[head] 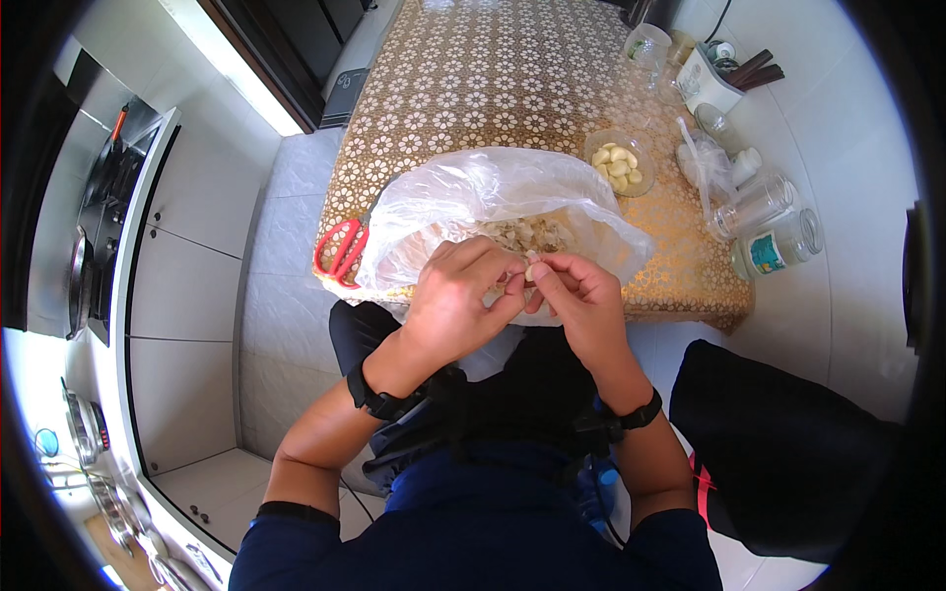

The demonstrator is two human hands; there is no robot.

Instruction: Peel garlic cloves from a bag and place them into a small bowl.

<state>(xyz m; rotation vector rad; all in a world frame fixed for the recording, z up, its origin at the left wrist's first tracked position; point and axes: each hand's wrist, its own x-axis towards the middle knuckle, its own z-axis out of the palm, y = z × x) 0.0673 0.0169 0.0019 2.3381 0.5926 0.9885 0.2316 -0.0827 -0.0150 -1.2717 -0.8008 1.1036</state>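
A small garlic clove [529,272] sits between my fingertips, over the near edge of a clear plastic bag. My right hand [591,303] pinches it between thumb and fingers. From the other side, my left hand [454,295] has its thumb and fingertips closed at the same clove. The plastic bag [488,177] lies spread open on the table, and papery garlic skins [528,233] fill its middle. Beyond its right side stands a glass bowl [646,177] with several peeled garlic cloves [616,161] in it.
Red-handled scissors [341,255] lie left of the bag, blades partly hidden. Glass jars [776,247], a knotted plastic bag [706,166] and a white holder [702,81] line the wall side of the flower-patterned table [473,89]. A black-covered seat [768,451] stands at my right.
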